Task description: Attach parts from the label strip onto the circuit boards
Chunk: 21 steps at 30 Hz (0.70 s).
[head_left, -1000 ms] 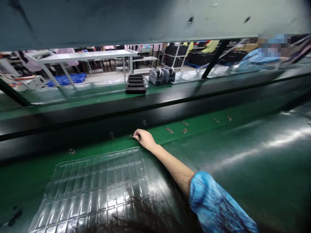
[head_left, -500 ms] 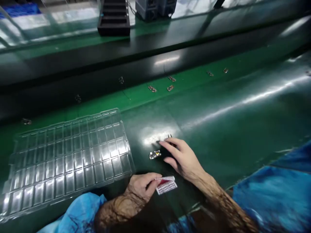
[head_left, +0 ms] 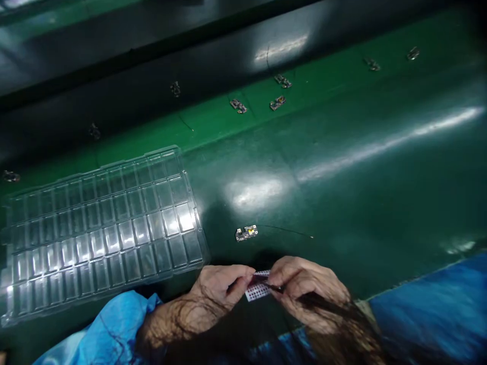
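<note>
R hand [head_left: 304, 289] came back off small board [head_left: 246, 233], left on green belt [head_left: 380, 192] just beyond, & met L hand [head_left: 218, 289] at white perforated sheet [head_left: 256, 292], both pinching it, L prob. steadying for R's edge work, clear tray [head_left: 99, 223] near L.

perforated sheet [head_left: 257, 291]: small, white, rows of tiny holes, reddish strip along the top edge. held near level, left end pinched by the left hand [head_left: 218, 290], right end by the right hand [head_left: 304, 289], low over the green bench [head_left: 361, 192].
</note>
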Motion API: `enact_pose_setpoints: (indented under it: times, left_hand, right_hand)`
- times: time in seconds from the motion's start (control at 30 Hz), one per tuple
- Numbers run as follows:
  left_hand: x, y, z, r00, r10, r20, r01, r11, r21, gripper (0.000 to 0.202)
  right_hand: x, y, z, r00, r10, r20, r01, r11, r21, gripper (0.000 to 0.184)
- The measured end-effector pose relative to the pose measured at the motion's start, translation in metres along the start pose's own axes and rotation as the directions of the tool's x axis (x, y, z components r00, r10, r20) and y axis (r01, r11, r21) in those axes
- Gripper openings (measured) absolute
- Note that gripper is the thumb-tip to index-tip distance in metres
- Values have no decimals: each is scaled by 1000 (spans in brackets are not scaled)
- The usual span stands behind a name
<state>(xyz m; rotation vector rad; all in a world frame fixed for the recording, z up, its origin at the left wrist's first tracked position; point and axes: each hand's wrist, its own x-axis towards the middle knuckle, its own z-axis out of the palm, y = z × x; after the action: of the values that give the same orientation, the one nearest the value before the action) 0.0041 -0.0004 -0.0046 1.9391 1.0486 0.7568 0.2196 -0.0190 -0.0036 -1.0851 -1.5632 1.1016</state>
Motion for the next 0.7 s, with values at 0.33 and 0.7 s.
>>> enact_pose_setpoints:
  times: [0.33,0.7]
  left_hand:
    - [1,1,3,999,17,-43,-16,1000,21,25]
    - [1,3,-1,1000,-16,-17,16,1000,8,23]
  right_hand:
    - [2,1,-5,993,-74,89,75,997,3,33]
    - [4,-1,-3,997,-40,73,38,999,25,33]
